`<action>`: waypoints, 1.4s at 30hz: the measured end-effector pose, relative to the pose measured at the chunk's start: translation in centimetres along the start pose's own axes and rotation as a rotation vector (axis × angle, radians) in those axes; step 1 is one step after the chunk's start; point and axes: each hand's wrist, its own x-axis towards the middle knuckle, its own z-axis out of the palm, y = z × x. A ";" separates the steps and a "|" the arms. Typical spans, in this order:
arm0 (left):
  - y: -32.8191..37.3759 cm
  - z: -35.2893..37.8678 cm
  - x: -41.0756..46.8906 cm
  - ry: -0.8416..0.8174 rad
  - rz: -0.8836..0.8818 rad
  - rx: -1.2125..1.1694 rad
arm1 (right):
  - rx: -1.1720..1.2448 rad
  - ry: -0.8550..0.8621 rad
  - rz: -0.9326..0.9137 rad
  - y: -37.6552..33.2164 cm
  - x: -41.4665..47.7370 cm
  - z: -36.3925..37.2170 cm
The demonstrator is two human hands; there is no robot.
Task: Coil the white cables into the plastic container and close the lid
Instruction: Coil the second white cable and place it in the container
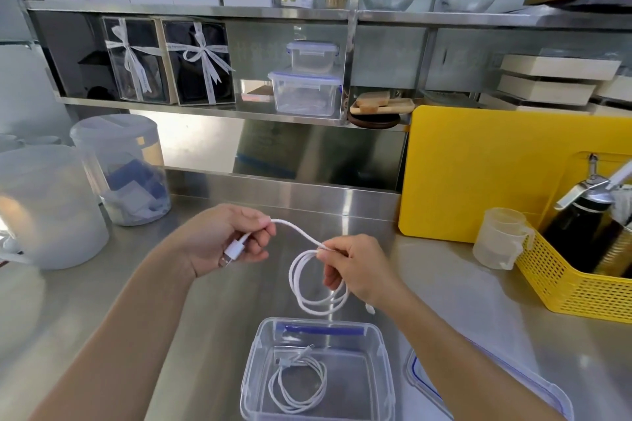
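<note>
White cable (321, 309) strung left hand (225, 239) to right hand (359, 270) — near container (251, 372) rim.

Steel counter (102, 301) w/ open container (251, 369), lid (416, 374), yellow basket (564, 287), 2 jugs (48, 208)

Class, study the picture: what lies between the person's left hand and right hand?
In the head view, a short arc of white cable spans from the left hand to the right hand, which holds its coils; behind it, bare steel counter.
</note>
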 end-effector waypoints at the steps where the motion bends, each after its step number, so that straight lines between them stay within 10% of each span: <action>1: 0.0 0.1 -0.1 -0.026 0.019 0.056 | 0.014 0.008 0.006 0.1 0.1 -0.1; 8: -4.8 2.5 0.7 -0.324 0.036 0.119 | 0.197 -0.024 0.058 0.7 0.1 -1.1; 18: -6.7 8.4 1.8 0.358 0.255 0.264 | 0.157 0.064 -0.007 1.2 -0.2 -1.4; 29: -8.1 10.2 3.9 0.587 0.359 0.372 | -0.264 0.212 -0.298 2.5 -1.0 0.4; 35: -8.3 10.9 4.5 0.486 0.139 0.029 | -0.492 0.341 -0.520 4.5 -1.3 0.8; 42: -7.9 8.6 4.0 0.001 -0.270 -0.675 | -0.372 0.402 -0.734 5.7 -1.4 -0.9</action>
